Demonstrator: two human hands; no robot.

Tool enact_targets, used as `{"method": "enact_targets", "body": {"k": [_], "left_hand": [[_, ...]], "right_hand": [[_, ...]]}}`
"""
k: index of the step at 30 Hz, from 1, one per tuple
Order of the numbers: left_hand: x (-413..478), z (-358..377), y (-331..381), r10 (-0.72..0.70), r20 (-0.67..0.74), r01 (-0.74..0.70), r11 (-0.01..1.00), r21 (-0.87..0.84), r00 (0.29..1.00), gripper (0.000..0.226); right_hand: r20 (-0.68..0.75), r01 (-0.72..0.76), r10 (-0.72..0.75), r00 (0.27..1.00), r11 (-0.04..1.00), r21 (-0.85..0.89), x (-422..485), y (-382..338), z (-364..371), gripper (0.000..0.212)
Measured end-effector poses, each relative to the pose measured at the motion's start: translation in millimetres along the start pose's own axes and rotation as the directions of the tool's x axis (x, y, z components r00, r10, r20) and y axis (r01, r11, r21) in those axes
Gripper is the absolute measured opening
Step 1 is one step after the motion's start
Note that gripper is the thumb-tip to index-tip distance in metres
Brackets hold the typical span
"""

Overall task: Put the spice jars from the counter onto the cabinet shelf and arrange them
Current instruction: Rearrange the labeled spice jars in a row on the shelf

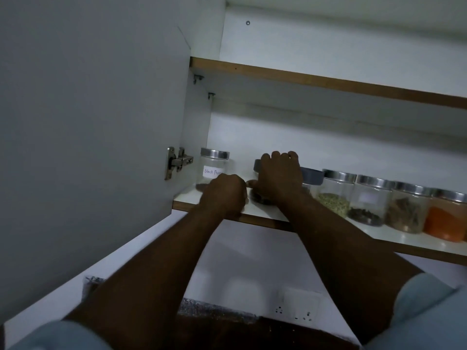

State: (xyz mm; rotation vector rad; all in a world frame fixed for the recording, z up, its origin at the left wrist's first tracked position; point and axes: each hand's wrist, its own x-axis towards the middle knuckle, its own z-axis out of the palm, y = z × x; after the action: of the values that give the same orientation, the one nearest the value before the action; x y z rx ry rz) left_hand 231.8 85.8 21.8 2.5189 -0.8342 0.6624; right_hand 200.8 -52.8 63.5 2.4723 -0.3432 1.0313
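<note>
Seven spice jars (369,195) in view on the lower cabinet shelf (379,234), door hinge (177,162) at far left. Leftmost, the steel-lidded Black Pepper jar (214,168) by the side wall, left hand (223,195) curled low in front of it, gripping or not impossible to tell; next, right hand (278,178) clamped over the top of a grey-lidded jar (257,166). Further right, packed close in a row: second grey lid (312,176), green seeds (334,202), dark cloves (365,213), brown pieces (404,215), orange powder (442,223).

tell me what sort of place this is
Most likely a home kitchen. An open wall cabinet's shelf holds a row of spice jars, one labelled Black Pepper; the right hand grips a grey-lidded jar; below are a speckled counter and wall sockets.
</note>
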Motion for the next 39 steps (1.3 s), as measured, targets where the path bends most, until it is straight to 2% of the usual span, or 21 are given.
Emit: {"method": "enact_targets", "body": {"k": [1,3,6,8,11,14,16,19,22,26,29,31,33,35,39], "left_hand": [[5,-3,-3,0.007,0.059,-0.005,0.999,-0.04,0.998,0.016],[7,-2,-13,0.003,0.03,0.0,0.995,-0.095,1.0,0.014],[3,9,-23,-0.087,-0.232,0.074,0.995,-0.065,0.969,0.031],[4,12,-22,-0.138,-0.306,0.135,0.99,-0.032,0.942,0.037],[9,12,-19,-0.179,-0.224,0.164,0.983,-0.081,0.958,0.038],[9,17,-18,-0.209,-0.161,0.192,0.975,-0.111,0.965,0.037],[9,18,-17,-0.228,-0.152,0.215,0.971,-0.102,0.962,0.037],[12,18,-17,-0.237,-0.135,0.225,0.97,-0.093,0.962,0.037],[10,17,-17,-0.23,-0.134,0.217,0.97,-0.106,0.964,0.042],[8,14,-17,-0.222,-0.117,0.209,0.971,-0.112,0.968,0.05],[9,12,-19,-0.224,-0.121,0.211,0.971,-0.113,0.967,0.047],[10,11,-21,-0.223,-0.13,0.209,0.971,-0.112,0.966,0.049],[10,11,-22,-0.228,-0.132,0.213,0.97,-0.12,0.965,0.049],[10,12,-21,-0.235,-0.138,0.219,0.969,-0.118,0.962,0.049],[9,14,-19,-0.234,-0.165,0.217,0.969,-0.114,0.958,0.052]], "right_hand": [[-0.007,0.013,-0.013,1.0,1.0,0.0,2,1,2,0.076],[-0.015,0.042,-0.042,0.999,0.999,0.031,7,3,4,0.081],[0.0,0.089,-0.09,0.996,0.979,0.181,18,2,3,0.075],[0.032,0.115,-0.129,0.991,0.952,0.282,25,5,2,0.061],[0.122,0.094,-0.173,0.977,0.871,0.482,32,16,1,0.047],[0.145,0.099,-0.244,0.959,0.764,0.637,37,21,1,0.064],[0.147,0.085,-0.231,0.962,0.762,0.642,41,16,3,0.078],[0.142,0.045,-0.132,0.981,0.868,0.494,48,5,4,0.096],[0.196,0.076,-0.153,0.968,0.933,0.352,51,-4,4,0.084],[0.261,0.086,-0.237,0.936,0.871,0.483,56,-2,-10,0.056],[0.257,0.048,-0.248,0.934,0.801,0.597,62,5,-19,0.045],[0.224,0.05,-0.238,0.945,0.784,0.619,60,1,-16,0.052],[0.186,0.093,-0.23,0.955,0.831,0.548,57,-8,-9,0.064],[0.143,0.138,-0.235,0.961,0.863,0.485,54,-13,-2,0.067],[0.146,0.127,-0.264,0.954,0.791,0.599,52,-7,-3,0.063]]}}
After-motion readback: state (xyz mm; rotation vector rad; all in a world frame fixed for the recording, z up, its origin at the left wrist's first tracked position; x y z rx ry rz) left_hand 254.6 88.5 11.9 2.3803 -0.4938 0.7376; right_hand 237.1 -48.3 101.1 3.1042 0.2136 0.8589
